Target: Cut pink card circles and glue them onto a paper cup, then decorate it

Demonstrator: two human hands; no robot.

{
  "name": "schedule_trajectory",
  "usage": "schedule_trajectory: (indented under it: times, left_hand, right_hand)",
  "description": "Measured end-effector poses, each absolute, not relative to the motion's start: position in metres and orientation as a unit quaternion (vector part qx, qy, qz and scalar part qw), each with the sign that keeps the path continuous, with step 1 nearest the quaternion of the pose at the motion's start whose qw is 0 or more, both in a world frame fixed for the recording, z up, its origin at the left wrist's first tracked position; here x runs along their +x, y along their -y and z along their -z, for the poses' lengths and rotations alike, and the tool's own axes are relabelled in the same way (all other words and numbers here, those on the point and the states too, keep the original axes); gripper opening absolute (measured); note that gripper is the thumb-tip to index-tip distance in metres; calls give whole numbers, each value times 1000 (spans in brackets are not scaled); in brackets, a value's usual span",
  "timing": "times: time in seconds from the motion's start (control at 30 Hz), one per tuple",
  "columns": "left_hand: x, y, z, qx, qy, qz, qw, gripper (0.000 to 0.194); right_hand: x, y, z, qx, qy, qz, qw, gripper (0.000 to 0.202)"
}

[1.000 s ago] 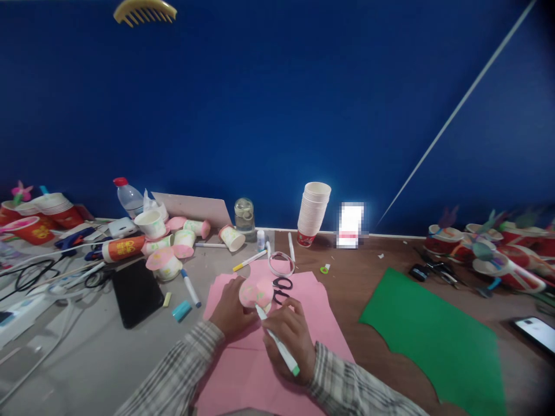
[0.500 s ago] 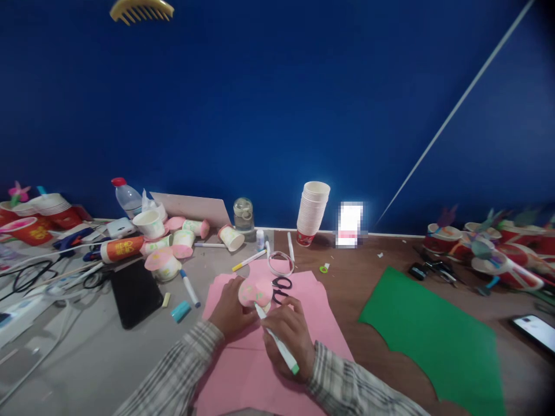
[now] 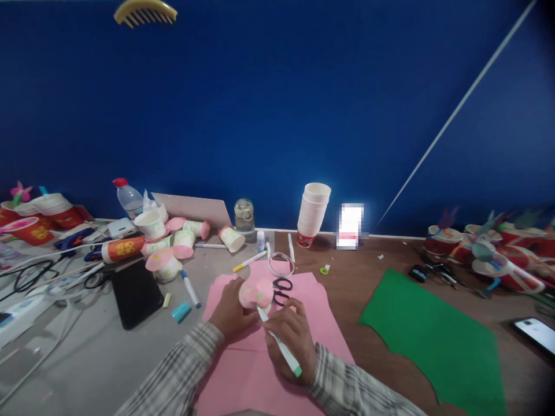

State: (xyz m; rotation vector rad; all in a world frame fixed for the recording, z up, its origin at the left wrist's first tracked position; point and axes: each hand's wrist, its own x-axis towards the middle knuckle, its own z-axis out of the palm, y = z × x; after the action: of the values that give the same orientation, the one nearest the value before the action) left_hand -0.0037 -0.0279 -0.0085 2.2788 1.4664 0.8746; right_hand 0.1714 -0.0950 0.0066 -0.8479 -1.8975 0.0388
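Observation:
My left hand (image 3: pixel 233 310) is closed around a small paper cup topped with a pink paper piece (image 3: pixel 255 293) that carries green and yellowish marks. Most of the cup is hidden under the pink top and my fingers. In my right hand (image 3: pixel 292 341) a white marker with a green end (image 3: pixel 284 352) is gripped like a pen, its tip close to the lower edge of the pink top; I cannot tell whether it touches. Both hands are over pink paper sheets (image 3: pixel 318 323). Black-handled scissors (image 3: pixel 281 292) lie just right of the cup.
Left are several decorated cups (image 3: pixel 163 266), a black phone (image 3: pixel 136 293), a blue marker (image 3: pixel 191 288) and cables. A tall stack of paper cups (image 3: pixel 313 214) stands by the wall, near a roll of tape (image 3: pixel 281 266). Green paper (image 3: pixel 437 341) and red cups (image 3: pixel 507 266) are right.
The marker tip has shifted slightly right and down, away from the marks on the pink top. My left hand keeps its hold on the cup.

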Motion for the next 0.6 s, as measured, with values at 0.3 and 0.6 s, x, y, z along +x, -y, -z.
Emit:
schedule_trajectory:
  times: [0.3,0.6]
  left_hand:
    - [-5,27,12,794,-511,-300,139,44]
    - [-4,27,8,790,-514,-298,154,44]
  right_hand:
    - [171,94,-7,-356,789,-6,500,17]
    - [170,94,-7,-357,786,-8,505,17]
